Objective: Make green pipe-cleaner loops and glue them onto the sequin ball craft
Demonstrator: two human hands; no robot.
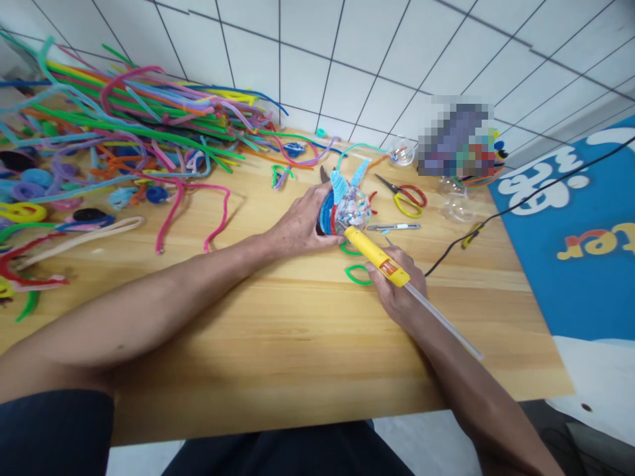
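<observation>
My left hand [300,221] is wrapped round a small craft figure [353,206], made with a clear ball full of coloured bits, a blue pipe-cleaner base and light-blue ear-like pieces. In my right hand [397,287] is a yellow hot glue gun [377,254], a clear glue stick poking out of its back end. Its nozzle meets or nearly meets the figure's lower edge by a red band; I cannot tell whether they touch. A green pipe-cleaner loop [358,275] lies beside my right fingers. Just past the gun rests a utility knife [394,227].
Scissors [407,199] with red and yellow handles lie beyond the knife. Many pipe cleaners [163,112] are heaped at the left and back. Clear plastic balls [456,208] sit at the right. A black cord [489,221] crosses the table's right side. A tiled wall [307,59] bounds the back.
</observation>
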